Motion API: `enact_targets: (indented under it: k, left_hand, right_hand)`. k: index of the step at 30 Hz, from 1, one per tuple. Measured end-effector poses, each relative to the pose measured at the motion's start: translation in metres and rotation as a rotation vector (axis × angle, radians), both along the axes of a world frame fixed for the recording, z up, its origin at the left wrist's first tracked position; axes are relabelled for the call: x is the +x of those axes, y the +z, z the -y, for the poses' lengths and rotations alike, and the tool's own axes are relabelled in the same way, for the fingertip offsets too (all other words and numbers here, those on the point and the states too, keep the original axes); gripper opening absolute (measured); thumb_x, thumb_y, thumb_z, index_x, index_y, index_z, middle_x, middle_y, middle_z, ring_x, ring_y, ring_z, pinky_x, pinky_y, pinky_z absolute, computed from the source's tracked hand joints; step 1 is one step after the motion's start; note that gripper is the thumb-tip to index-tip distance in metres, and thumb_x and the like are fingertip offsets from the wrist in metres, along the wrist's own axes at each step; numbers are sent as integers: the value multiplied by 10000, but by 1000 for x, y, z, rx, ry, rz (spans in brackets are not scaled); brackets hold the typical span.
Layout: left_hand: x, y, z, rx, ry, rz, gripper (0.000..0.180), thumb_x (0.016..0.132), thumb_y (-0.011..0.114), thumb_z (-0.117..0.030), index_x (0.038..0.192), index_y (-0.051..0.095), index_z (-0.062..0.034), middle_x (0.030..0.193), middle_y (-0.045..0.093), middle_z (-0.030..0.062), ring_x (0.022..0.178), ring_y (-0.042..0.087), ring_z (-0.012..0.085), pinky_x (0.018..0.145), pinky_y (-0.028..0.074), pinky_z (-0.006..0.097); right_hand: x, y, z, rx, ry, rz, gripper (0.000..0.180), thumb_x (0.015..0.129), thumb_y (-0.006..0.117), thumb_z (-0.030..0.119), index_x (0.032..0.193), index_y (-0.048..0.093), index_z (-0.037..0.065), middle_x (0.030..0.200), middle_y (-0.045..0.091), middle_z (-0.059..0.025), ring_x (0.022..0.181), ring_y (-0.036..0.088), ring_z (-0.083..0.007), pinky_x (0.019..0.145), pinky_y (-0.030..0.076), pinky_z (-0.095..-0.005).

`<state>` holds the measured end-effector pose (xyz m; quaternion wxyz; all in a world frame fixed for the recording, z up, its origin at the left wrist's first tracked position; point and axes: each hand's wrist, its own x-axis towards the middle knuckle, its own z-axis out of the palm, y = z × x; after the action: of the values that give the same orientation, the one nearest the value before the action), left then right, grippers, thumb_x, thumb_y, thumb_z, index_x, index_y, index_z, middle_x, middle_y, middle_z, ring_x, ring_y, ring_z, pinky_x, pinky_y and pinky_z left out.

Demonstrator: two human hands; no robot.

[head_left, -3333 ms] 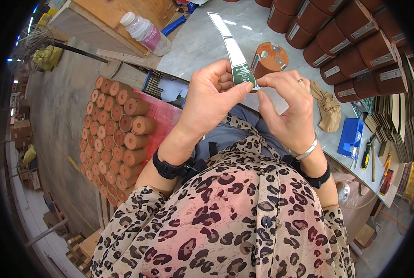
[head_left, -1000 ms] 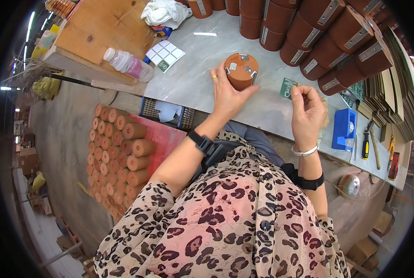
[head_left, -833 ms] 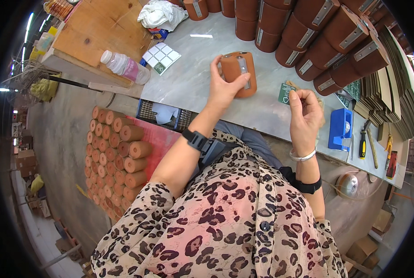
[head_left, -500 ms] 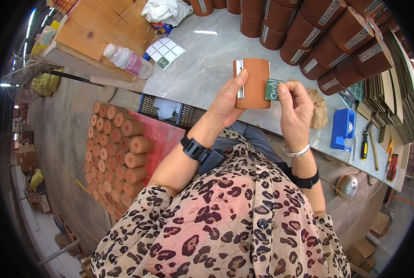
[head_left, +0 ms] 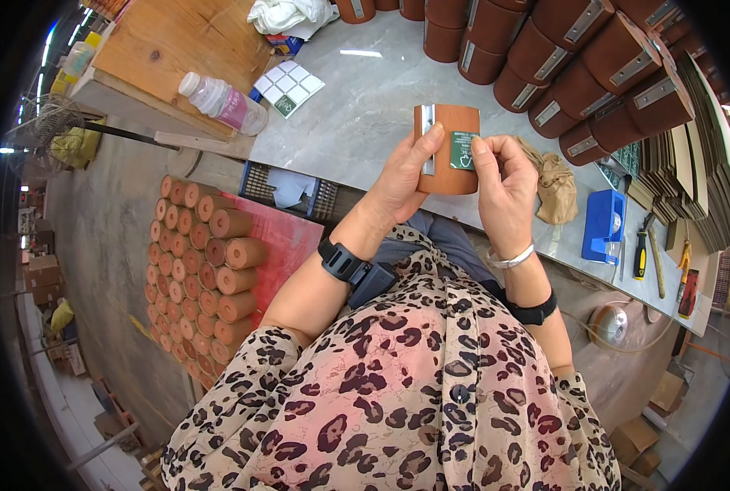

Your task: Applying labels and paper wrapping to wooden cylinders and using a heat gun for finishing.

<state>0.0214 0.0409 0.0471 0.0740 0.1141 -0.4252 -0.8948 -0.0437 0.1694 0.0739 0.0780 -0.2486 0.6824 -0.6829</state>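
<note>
My left hand (head_left: 405, 176) grips a short reddish-brown clay cylinder (head_left: 444, 182), its thumb along a silver metal strip (head_left: 428, 164) on the side. A green sticker (head_left: 463, 150) with pale print lies against the cylinder's face, right of the strip. With thumb and forefinger pinched, my right hand (head_left: 508, 184) holds the sticker's right edge. Whether the whole sticker touches the clay I cannot tell. Both hands are above the near edge of the grey marble-like table (head_left: 348, 106).
Stacked brown cylinders with metal strips (head_left: 536, 74) fill the back right. A sheet of stickers (head_left: 289, 87), a plastic bottle (head_left: 226, 106) and a crumpled tan cloth (head_left: 555, 190) lie around. Right are a blue tape dispenser (head_left: 600, 225) and a screwdriver (head_left: 640, 254). Clay cylinders (head_left: 205, 270) are piled lower left.
My right hand has moved left with the green sticker, from the cylinder's right edge onto its face. The left hand keeps its grip on the cylinder.
</note>
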Motion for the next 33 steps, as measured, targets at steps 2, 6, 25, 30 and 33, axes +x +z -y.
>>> enact_targets:
  k: [2,6,25,30,33]
  left_hand:
    - [0,1,0,2,1,-1,637,980,521,-513,1380,417,-29,1264,563,107,1176,576,193,985,505,374]
    - [0,0,0,47,-9,-26,600,976,561,-466,1364,406,-36,1227,547,89,1137,580,172,936,530,354]
    - [0,-1,-2,4,14,10,621,988,511,-503,1388,411,-39,1274,568,98,1178,579,183,995,499,369]
    - [3,-5,-1,19,-30,-83,644,942,606,-468,1367,423,-21,1253,571,100,1163,585,184,983,503,360]
    - [4,1,-3,-62,-26,-49,625,904,668,-374,1350,429,-6,1235,570,101,1142,590,184,966,508,351]
  right_hand:
    - [0,-1,1,-11,-3,6,182,954,631,143,860,609,-11,743,598,17,677,501,-33,610,431,-210]
    - [0,0,1,1,-12,10,181,953,631,141,860,612,-13,743,600,17,672,501,-31,600,430,-208]
    - [5,2,6,82,-119,-105,179,929,656,129,825,608,-8,669,577,13,585,460,-34,527,397,-222]
    - [8,2,9,101,-167,-204,163,906,671,97,804,597,-6,652,585,-18,551,488,-56,509,407,-237]
    - [9,3,9,132,-200,-250,154,887,681,69,790,587,-3,639,581,-29,540,506,-67,503,416,-242]
